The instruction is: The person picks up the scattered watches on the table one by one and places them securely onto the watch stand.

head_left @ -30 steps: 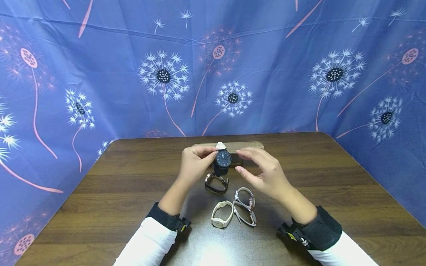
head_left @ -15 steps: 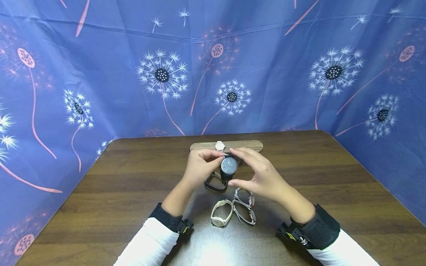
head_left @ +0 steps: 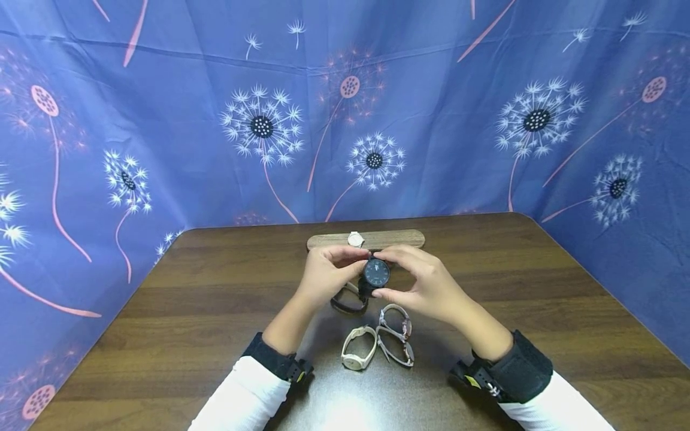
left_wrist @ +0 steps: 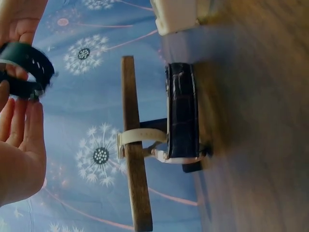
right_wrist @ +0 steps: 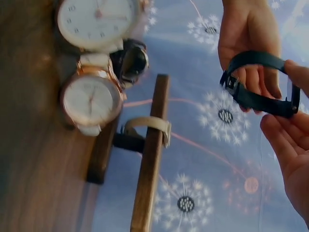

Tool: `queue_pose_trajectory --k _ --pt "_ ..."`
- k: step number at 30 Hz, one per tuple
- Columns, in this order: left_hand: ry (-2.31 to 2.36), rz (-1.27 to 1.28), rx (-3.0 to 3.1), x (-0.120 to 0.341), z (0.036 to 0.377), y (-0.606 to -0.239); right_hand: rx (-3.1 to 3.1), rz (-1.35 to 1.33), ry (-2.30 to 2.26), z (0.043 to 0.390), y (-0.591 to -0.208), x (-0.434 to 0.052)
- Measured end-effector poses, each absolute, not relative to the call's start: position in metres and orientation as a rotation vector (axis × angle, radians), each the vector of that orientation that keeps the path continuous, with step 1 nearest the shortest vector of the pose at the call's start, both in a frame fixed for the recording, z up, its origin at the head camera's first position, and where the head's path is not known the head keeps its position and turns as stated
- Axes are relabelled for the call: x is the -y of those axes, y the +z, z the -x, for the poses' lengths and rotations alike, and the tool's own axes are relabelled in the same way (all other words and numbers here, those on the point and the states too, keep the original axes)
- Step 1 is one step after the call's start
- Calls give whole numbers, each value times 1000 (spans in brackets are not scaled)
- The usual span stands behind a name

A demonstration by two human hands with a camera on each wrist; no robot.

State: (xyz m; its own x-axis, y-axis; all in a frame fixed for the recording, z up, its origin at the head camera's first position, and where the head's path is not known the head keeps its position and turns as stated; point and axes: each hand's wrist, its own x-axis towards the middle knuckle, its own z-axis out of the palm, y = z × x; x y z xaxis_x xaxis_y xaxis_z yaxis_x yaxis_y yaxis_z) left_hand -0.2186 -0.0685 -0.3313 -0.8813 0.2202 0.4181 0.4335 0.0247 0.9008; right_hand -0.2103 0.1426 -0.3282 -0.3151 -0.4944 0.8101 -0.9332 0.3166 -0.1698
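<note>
A black wristwatch (head_left: pixel 376 272) is held up in front of me, dial facing the head camera, its strap (right_wrist: pixel 260 103) closed in a loop. My left hand (head_left: pixel 330 276) pinches it at the left side between thumb and fingers. From the other side my right hand (head_left: pixel 423 280) holds the watch case with thumb below and fingers above. Just beneath and behind the hands, a dark-strapped watch (head_left: pixel 349 309) stands on the table. Nearer to me are a cream watch (head_left: pixel 353 361) and two pale-strapped watches, one (head_left: pixel 396 320) behind the other (head_left: pixel 396 346).
A wooden display bar (head_left: pixel 393 239) stands at the back of the table (head_left: pixel 215 311), with a white watch (head_left: pixel 355 239) looped on it. A blue dandelion-print cloth (head_left: pixel 453 149) hangs behind the table. Dark bands are strapped around both wrists.
The black watch has moved right and slightly nearer. My right hand, earlier apart from it, now grips its case. My left hand kept its hold.
</note>
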Motion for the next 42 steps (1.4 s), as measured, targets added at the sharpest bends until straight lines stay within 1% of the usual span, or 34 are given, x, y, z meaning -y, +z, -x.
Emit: queue_pose_trajectory --k 4,8,12,17,26,29,33,42 --pt "-1901 669 2166 76 226 -330 1969 -1194 1018 215 -321 -158" --pt "-1803 629 2196 92 240 -332 1977 -1061 1087 222 -312 -178" --pt "-1749 491 2202 114 255 -335 1970 -964 1094 230 -306 -199" --pt "-1732 283 2229 140 265 -331 2003 -883 1141 241 -303 -224" --pt "-1761 126 2313 174 277 -325 2208 -729 1145 267 -306 -254" --pt "-1782 94 2356 179 279 -325 2311 -639 1227 274 -310 -263" --pt "-1825 114 2345 179 288 -324 2416 -543 1278 291 -319 -272" --pt "-1941 118 2342 168 306 -341 2520 -486 1304 313 -340 -264"
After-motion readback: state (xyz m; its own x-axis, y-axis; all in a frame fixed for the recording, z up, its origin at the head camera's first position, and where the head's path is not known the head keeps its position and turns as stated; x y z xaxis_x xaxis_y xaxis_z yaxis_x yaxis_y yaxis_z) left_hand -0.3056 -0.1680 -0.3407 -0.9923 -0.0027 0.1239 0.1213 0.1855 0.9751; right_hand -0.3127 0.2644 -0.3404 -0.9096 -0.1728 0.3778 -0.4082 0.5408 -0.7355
